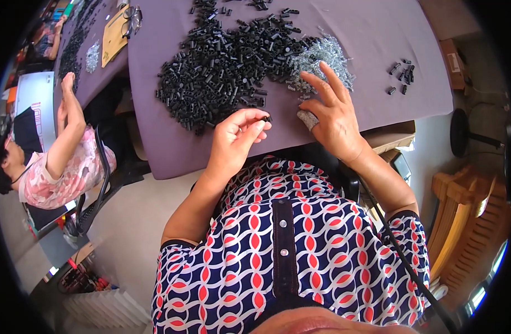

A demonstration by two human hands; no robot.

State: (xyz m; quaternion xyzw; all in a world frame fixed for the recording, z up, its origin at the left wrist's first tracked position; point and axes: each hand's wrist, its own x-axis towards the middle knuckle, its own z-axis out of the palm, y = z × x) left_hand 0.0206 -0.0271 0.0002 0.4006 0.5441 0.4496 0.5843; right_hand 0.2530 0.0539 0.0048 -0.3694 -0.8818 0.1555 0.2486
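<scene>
My left hand (236, 139) pinches a small black plastic part (267, 118) between thumb and fingertips, just over the table's near edge. To its right, my right hand (336, 119) is at the near side of a heap of small silvery springs (328, 58). A grey wrap (308, 119) covers its thumb. Thumb and index fingertip are close together, while other fingers stretch out over the springs; anything between the tips is too small to make out. A large heap of black plastic parts (216, 72) lies beyond my left hand, bordering the springs.
Several black pieces (402, 75) lie apart on the purple-covered table (378, 106) at the right. At far left are a yellow envelope (115, 34), glasses (132, 22) and a seated co-worker (66, 150). A cardboard box (392, 136) sits below the table edge; wooden furniture (467, 217) stands right.
</scene>
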